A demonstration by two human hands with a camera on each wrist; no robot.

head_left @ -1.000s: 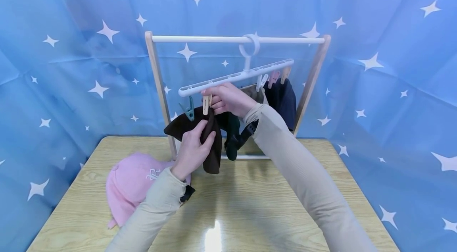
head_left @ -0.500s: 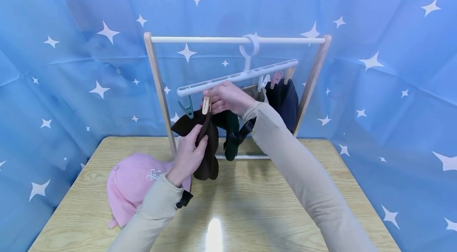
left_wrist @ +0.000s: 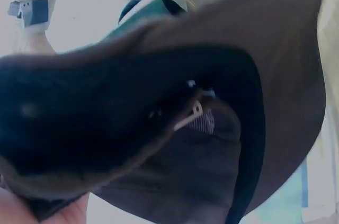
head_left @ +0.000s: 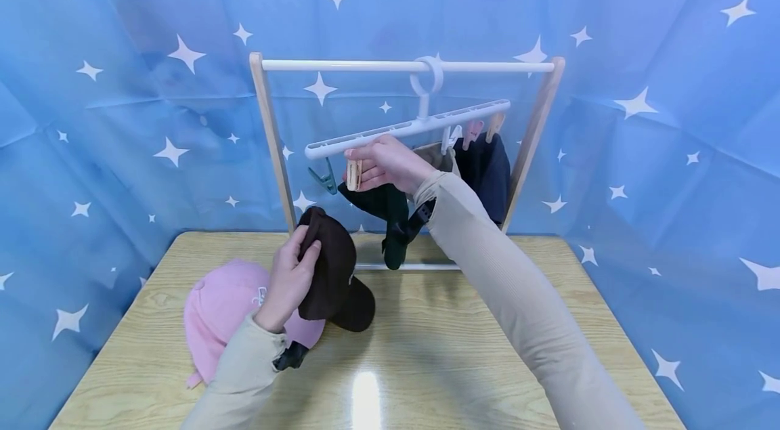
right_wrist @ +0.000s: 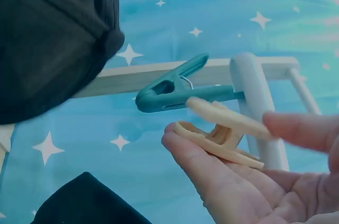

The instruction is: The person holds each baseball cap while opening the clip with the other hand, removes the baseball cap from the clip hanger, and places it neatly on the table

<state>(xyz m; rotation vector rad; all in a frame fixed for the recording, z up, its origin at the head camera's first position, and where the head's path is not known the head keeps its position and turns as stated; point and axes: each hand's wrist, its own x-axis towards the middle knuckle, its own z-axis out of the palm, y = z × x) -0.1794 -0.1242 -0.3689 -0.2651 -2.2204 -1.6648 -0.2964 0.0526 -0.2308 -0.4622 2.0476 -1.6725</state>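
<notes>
A dark brown baseball cap (head_left: 332, 267) hangs from my left hand (head_left: 288, 279), which pinches it between thumb and fingers in front of the drying rack. The left wrist view looks into its inside, with the brim (left_wrist: 288, 70) at the right. My right hand (head_left: 391, 164) squeezes a beige clothespin (head_left: 353, 175) on the left half of the white hanger (head_left: 408, 126). In the right wrist view the clothespin's tips are spread, nothing between them. Just left of it a teal clothespin (head_left: 326, 177) dangles from the hanger, gripping nothing.
The hanger tilts, left end low, on the rack's white bar (head_left: 341, 66). Dark green headwear (head_left: 397, 233) and navy headwear (head_left: 487, 169) hang behind my right arm, under white, pink and orange clothespins. A pink cap (head_left: 225, 308) lies on the wooden table (head_left: 463, 349) at left.
The brown cap has come away from the beige and teal clothespins; my left hand has carried it down and left. My right hand has stayed at the beige clothespin.
</notes>
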